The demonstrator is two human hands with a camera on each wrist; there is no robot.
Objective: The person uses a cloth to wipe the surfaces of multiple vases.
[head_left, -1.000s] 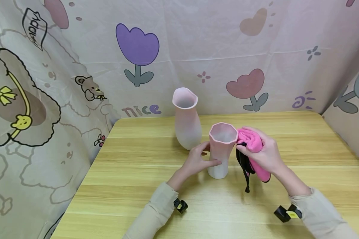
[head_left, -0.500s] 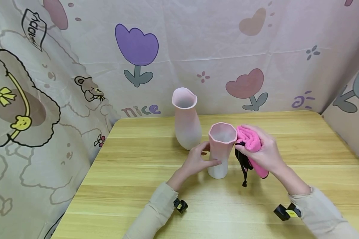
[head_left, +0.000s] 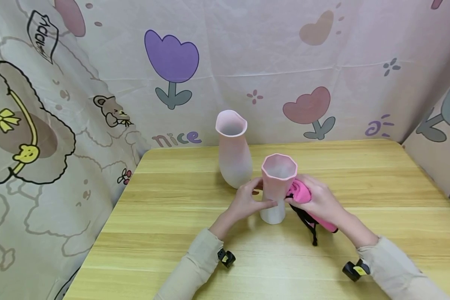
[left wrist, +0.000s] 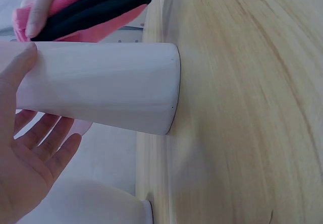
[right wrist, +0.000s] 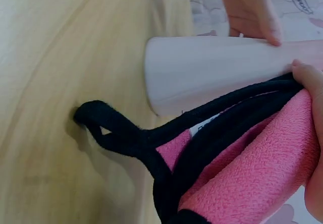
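A pink-to-white vase (head_left: 273,189) with a faceted rim stands upright on the table. My left hand (head_left: 248,199) grips its left side, thumb across the front and fingers behind, as the left wrist view also shows. My right hand (head_left: 318,200) holds a bunched pink cloth (head_left: 301,191) with black edging against the vase's right side, below the rim. In the right wrist view the cloth's black hanging loop (right wrist: 108,125) dangles beside the vase base. Part of the cloth is hidden by the right hand.
A taller pink-to-white vase (head_left: 235,154) with a wavy rim stands behind and to the left. The wooden table (head_left: 165,233) ends at a printed fabric backdrop (head_left: 225,50). Small black cameras (head_left: 226,258) sit at both wrists.
My right hand and the pink cloth have slid down the vase's right side, from the rim to mid-height, and slightly left. The left hand and both vases stay where they were.
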